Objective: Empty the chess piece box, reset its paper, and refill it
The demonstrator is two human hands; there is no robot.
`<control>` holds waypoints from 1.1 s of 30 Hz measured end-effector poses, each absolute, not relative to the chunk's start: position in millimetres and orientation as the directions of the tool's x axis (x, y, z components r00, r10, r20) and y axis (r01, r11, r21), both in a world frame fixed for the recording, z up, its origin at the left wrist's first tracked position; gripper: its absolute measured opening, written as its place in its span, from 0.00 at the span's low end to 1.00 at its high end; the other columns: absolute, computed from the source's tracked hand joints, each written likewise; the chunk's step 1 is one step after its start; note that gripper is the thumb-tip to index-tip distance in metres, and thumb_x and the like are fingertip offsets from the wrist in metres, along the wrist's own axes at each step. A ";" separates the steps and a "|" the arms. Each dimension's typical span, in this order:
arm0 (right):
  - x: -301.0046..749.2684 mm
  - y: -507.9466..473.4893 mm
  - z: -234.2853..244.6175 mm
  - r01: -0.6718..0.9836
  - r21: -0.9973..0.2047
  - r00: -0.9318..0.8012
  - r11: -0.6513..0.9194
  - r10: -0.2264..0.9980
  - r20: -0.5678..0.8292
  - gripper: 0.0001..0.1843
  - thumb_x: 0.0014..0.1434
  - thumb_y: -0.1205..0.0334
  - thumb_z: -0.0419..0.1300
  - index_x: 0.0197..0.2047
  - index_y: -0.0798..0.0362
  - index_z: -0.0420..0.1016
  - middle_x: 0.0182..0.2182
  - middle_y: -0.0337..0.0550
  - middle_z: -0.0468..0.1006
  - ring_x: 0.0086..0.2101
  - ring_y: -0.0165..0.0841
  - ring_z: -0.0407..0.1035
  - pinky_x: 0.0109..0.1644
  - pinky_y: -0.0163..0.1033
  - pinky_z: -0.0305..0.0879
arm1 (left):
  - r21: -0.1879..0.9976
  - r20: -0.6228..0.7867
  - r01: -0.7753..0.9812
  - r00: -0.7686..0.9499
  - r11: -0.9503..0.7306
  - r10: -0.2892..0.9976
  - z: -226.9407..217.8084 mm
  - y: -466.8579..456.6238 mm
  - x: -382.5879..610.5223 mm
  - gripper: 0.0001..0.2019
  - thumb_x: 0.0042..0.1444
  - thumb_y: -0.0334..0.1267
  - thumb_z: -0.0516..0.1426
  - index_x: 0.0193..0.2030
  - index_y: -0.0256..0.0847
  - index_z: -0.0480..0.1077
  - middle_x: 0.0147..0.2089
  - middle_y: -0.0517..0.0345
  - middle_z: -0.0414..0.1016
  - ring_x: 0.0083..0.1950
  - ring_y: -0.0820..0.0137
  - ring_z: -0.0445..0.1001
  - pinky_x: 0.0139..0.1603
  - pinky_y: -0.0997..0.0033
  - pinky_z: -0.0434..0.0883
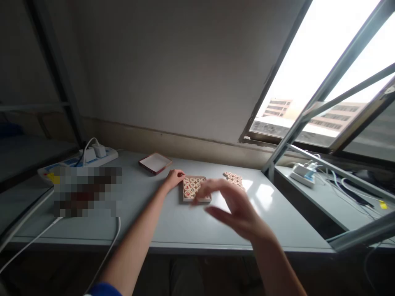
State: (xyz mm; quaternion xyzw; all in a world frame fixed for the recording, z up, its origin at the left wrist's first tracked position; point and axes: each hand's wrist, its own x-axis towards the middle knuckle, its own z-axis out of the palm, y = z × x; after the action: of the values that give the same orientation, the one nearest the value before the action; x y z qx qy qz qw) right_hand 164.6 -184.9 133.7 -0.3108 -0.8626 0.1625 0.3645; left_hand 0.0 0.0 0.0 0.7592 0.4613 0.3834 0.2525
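A small wooden box (203, 200) filled with round Chinese chess pieces sits on the grey table (173, 222). My left hand (173, 178) rests against the box's left edge, fingers curled on its rim. My right hand (234, 205) hovers just right of and above the box, blurred, fingers spread and apart with nothing in them. A loose cluster of several chess pieces (233, 179) lies on the table beyond the right hand.
The box's red-rimmed lid (155, 163) lies at the back left. A white power strip (92, 155) with plugs and cables sits far left, another power strip (304, 172) on the right ledge. A slanted window frame (296, 127) stands at the table's right end.
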 end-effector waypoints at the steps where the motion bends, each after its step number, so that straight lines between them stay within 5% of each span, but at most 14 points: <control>1: 163.6 -166.1 133.3 0.500 -0.449 -0.538 0.740 0.672 0.509 0.12 0.58 0.64 0.53 0.46 0.45 0.67 0.42 0.40 0.70 0.43 0.32 0.64 0.48 0.40 0.59 | 0.737 0.356 0.508 0.270 -0.446 0.895 -0.3 1.0 -0.7 0.10 0.46 0.36 0.54 0.31 0.33 0.74 0.30 0.51 0.77 0.32 0.68 0.72 0.36 0.72 0.67; 5: 166.9 -81.1 106.1 0.723 -0.228 -0.554 0.652 0.744 0.373 0.13 0.52 0.69 0.59 0.42 0.47 0.72 0.40 0.41 0.72 0.43 0.34 0.63 0.48 0.42 0.57 | 0.744 0.378 0.491 0.250 -0.453 0.891 -3.8 10.6 0.2 0.09 0.46 0.37 0.54 0.29 0.35 0.74 0.29 0.53 0.77 0.32 0.68 0.72 0.35 0.72 0.67; 10: 173.2 -34.9 49.0 0.741 -0.253 -0.532 0.622 0.774 0.343 0.14 0.53 0.66 0.58 0.44 0.49 0.69 0.40 0.41 0.72 0.42 0.33 0.63 0.44 0.37 0.58 | 0.744 0.395 0.472 0.260 -0.473 0.881 -7.5 21.7 5.0 0.11 0.47 0.39 0.53 0.30 0.36 0.73 0.31 0.53 0.76 0.33 0.68 0.72 0.36 0.72 0.67; 18: 160.3 -40.0 24.1 0.844 -0.076 -0.469 0.531 0.799 0.377 0.15 0.54 0.66 0.57 0.46 0.50 0.65 0.40 0.44 0.71 0.41 0.37 0.61 0.43 0.41 0.52 | 0.709 0.377 0.523 0.286 -0.473 0.881 -4.6 22.8 9.7 0.12 0.50 0.40 0.50 0.29 0.36 0.72 0.31 0.53 0.76 0.34 0.68 0.72 0.37 0.73 0.66; 27: 193.7 -29.9 31.5 0.868 -0.293 -0.222 0.401 0.841 0.494 0.14 0.57 0.57 0.54 0.47 0.45 0.65 0.41 0.40 0.72 0.41 0.33 0.63 0.41 0.38 0.49 | 0.694 0.361 0.543 0.305 -0.472 0.881 -11.4 29.0 8.2 0.14 0.50 0.42 0.49 0.33 0.36 0.71 0.33 0.52 0.76 0.36 0.67 0.72 0.38 0.72 0.66; 33: 255.0 -32.4 31.6 0.988 -0.147 0.033 0.041 0.885 0.465 0.08 0.57 0.61 0.51 0.36 0.50 0.71 0.36 0.43 0.73 0.39 0.35 0.61 0.41 0.40 0.46 | 0.667 0.380 0.569 0.296 -0.482 0.876 -12.5 27.3 10.1 0.14 0.51 0.42 0.48 0.31 0.36 0.71 0.32 0.52 0.75 0.35 0.67 0.71 0.36 0.72 0.65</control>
State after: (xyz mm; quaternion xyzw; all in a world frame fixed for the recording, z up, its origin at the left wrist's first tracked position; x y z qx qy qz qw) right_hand 255.0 -32.4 31.6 -0.6829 -0.6857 -0.1158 0.2238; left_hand 10.1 27.3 -12.5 0.7776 0.4645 0.3690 0.2084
